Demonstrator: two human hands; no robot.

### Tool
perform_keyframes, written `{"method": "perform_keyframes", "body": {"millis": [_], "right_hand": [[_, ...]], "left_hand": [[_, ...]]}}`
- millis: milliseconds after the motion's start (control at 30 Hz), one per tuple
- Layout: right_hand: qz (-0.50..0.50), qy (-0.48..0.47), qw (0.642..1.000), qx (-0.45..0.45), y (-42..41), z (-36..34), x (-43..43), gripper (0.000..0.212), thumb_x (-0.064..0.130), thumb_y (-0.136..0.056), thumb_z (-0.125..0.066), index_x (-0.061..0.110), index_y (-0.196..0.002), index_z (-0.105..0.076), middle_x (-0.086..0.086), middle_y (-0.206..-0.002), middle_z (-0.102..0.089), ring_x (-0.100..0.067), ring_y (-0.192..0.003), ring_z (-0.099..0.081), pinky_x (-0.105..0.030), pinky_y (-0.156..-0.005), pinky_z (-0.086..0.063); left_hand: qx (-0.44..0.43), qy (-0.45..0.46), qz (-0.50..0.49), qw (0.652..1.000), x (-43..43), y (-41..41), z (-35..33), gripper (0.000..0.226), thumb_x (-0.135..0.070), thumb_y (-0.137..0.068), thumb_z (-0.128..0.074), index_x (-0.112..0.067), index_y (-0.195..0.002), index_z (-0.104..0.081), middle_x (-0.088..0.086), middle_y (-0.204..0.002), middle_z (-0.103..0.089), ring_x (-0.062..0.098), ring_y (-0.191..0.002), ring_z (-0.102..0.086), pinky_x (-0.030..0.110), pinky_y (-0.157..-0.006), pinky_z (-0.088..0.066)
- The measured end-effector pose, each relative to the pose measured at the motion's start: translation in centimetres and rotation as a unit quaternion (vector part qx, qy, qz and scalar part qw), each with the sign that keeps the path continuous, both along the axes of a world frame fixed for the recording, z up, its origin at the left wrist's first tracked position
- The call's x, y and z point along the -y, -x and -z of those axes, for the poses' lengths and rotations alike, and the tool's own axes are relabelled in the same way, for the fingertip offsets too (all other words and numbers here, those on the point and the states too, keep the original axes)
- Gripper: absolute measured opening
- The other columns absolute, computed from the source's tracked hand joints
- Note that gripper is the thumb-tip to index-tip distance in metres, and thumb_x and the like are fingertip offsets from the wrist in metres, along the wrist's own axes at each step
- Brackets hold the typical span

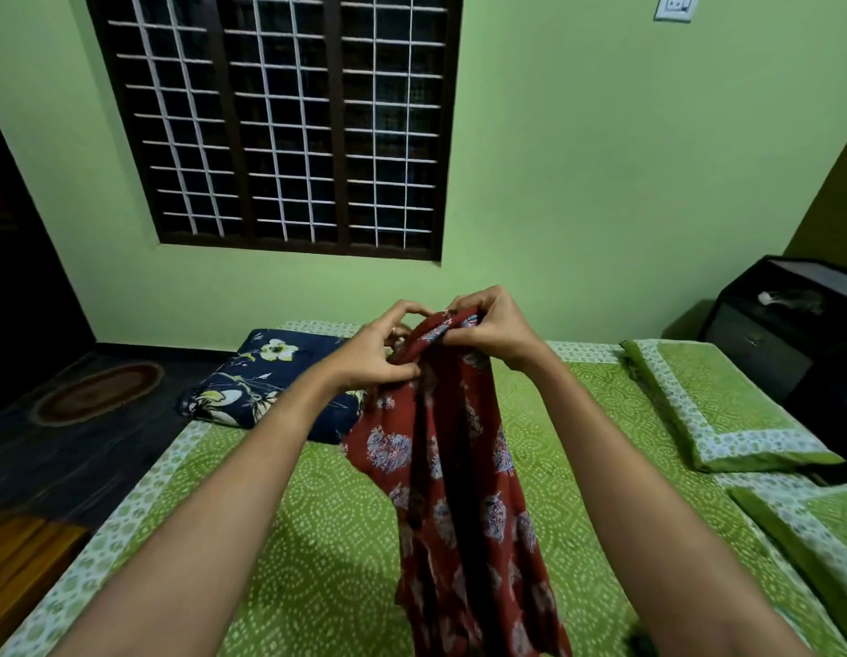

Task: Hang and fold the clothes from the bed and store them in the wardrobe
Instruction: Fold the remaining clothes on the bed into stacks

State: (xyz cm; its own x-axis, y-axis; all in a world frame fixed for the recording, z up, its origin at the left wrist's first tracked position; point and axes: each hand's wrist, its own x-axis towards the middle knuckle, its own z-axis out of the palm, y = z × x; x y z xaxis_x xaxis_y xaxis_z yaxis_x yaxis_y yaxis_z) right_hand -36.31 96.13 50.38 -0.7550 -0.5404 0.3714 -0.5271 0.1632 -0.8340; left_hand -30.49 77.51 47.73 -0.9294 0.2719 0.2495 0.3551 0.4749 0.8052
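Green-sheeted bed (317, 538), navy floral pillow (251, 381) far left, green pillows (715, 405) right

Home bedroom: bed (317, 538), pillows (715, 405), barred window (279, 120).

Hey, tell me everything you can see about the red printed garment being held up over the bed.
The red garment is a thin, soft-looking rust-red cloth printed with pale blue and white floral motifs. It hangs in loose vertical folds, bunched at the top, where the left hand and right hand both pinch it. Its lower part drapes toward the green bed sheet; contact there cannot be told.
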Motion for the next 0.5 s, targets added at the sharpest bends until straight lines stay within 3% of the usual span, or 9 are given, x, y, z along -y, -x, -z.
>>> {"method": "perform_keyframes", "body": {"millis": [100, 167, 233, 300, 333, 433, 500], "right_hand": [[0.035, 0.042, 0.998, 0.015, 0.6, -0.1, -1.3, 0.023, -0.013, -0.066, -0.070, 0.007, -0.058, -0.064, -0.006, -0.065, -0.059, -0.016, -0.060, -0.054, -0.027, -0.060, -0.042], [0.046, 0.072, 0.996, 0.020, 0.7, -0.4, -2.0, 0.021, -0.005, -0.059, -0.072, 0.014, -0.054, -0.067, -0.006, -0.065, -0.061, -0.017, -0.059, -0.056, -0.026, -0.058, -0.045], [0.048, 0.093, 0.994, 0.024, 0.9, -0.5, -2.5, 0.017, 0.001, -0.055, -0.070, 0.018, -0.053, -0.068, -0.004, -0.065, -0.063, -0.017, -0.059, -0.058, -0.025, -0.056, -0.046], [0.045, 0.091, 0.995, 0.018, 0.9, -0.6, -2.8, 0.011, 0.002, -0.054, -0.069, 0.013, -0.056, -0.068, -0.003, -0.066, -0.063, -0.016, -0.059, -0.058, -0.023, -0.055, -0.047], [0.043, 0.086, 0.995, 0.014, 1.0, -0.6, -2.8, 0.009, 0.002, -0.055, -0.068, 0.010, -0.059, -0.068, -0.005, -0.067, -0.063, -0.015, -0.059, -0.058, -0.023, -0.055, -0.047], [0.042, 0.081, 0.996, 0.008, 0.9, -0.6, -3.1, 0.008, 0.002, -0.056, -0.067, 0.006, -0.063, -0.067, -0.007, -0.070, -0.063, -0.015, -0.060, -0.059, -0.022, -0.055, -0.047], [0.048, 0.065, 0.997, -0.006, 1.2, -0.7, -3.5, 0.010, 0.001, -0.059, -0.071, 0.009, -0.062, -0.066, -0.006, -0.069, -0.062, -0.013, -0.058, -0.057, -0.022, -0.054, -0.046]], "left_hand": [[0.010, 0.041, -0.030, 0.999, 0.5, 0.0, 1.4, 0.046, -0.011, -0.082, -0.059, -0.044, -0.104, -0.035, 0.021, -0.106, -0.055, 0.027, -0.079, -0.056, 0.047, -0.074, -0.054], [0.022, 0.100, -0.048, 0.994, 0.9, 0.2, 2.3, 0.041, -0.024, -0.077, -0.058, -0.045, -0.105, -0.035, 0.014, -0.110, -0.055, 0.030, -0.076, -0.056, 0.051, -0.078, -0.051], [0.039, 0.122, -0.058, 0.990, 1.1, 0.5, 3.2, 0.048, -0.025, -0.080, -0.063, -0.043, -0.118, -0.039, 0.008, -0.123, -0.053, 0.035, -0.100, -0.059, 0.046, -0.091, -0.048], [0.050, 0.126, -0.084, 0.987, 1.0, 0.9, 3.9, 0.061, -0.024, -0.084, -0.068, -0.028, -0.137, -0.038, 0.007, -0.142, -0.042, 0.025, -0.130, -0.042, 0.039, -0.107, -0.036], [0.053, 0.133, -0.095, 0.985, 1.0, 1.0, 4.0, 0.067, -0.027, -0.083, -0.070, -0.022, -0.141, -0.037, 0.004, -0.147, -0.037, 0.021, -0.135, -0.034, 0.039, -0.110, -0.032], [0.047, 0.125, -0.120, 0.984, 1.1, 0.9, 4.2, 0.065, -0.035, -0.082, -0.068, -0.017, -0.139, -0.042, 0.002, -0.142, -0.043, 0.020, -0.129, -0.041, 0.042, -0.107, -0.037], [0.005, 0.085, -0.143, 0.986, 1.6, 0.9, 4.4, 0.039, -0.023, -0.087, -0.064, -0.015, -0.125, -0.057, 0.005, -0.121, -0.061, 0.021, -0.105, -0.059, 0.034, -0.092, -0.049]]}}
